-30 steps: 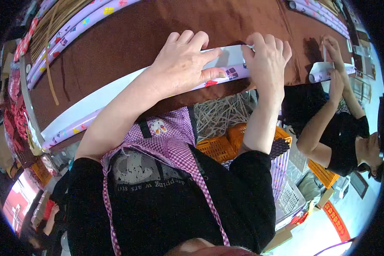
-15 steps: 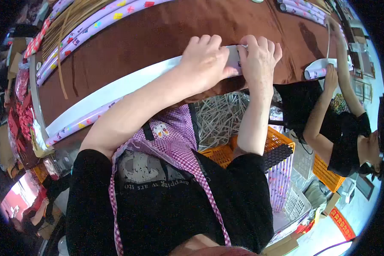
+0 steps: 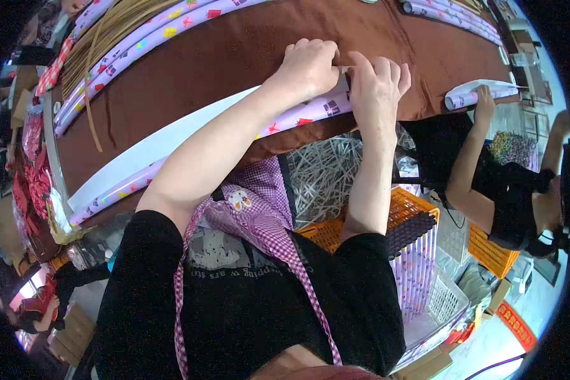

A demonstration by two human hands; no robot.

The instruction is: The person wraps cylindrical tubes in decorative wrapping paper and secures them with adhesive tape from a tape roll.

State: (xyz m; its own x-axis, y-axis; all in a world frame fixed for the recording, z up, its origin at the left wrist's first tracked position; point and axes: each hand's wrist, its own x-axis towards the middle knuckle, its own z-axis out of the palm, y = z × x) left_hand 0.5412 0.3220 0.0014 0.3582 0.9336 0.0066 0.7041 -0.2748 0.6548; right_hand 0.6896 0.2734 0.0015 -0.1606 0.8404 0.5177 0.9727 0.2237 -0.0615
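Note:
A partly rolled sheet of patterned wrapping paper [image 3: 301, 118], purple outside and white inside, lies along the near edge of the table. My left hand [image 3: 310, 66] is closed over its far side near the right end, fingers curled toward a small tan strip [image 3: 344, 68] between the two hands. What the left fingers pinch I cannot tell. My right hand [image 3: 379, 88] bends over the right end of the roll, thumb and fingers curled at the paper's edge, fingertips partly hidden. The left forearm crosses above the sheet's white side.
Finished rolls [image 3: 171, 30] and a bundle of thin brown strips [image 3: 117, 38] lie at the table's far left. More rolls [image 3: 453, 22] sit at the far right. A co-worker's hand [image 3: 484, 101] presses another roll. Orange crates [image 3: 411, 206] stand below the table.
My left hand has lifted off the roll and shifted slightly away from me, uncovering patterned paper. The right hand stays near the roll's end. The co-worker's other arm has drawn back from the table.

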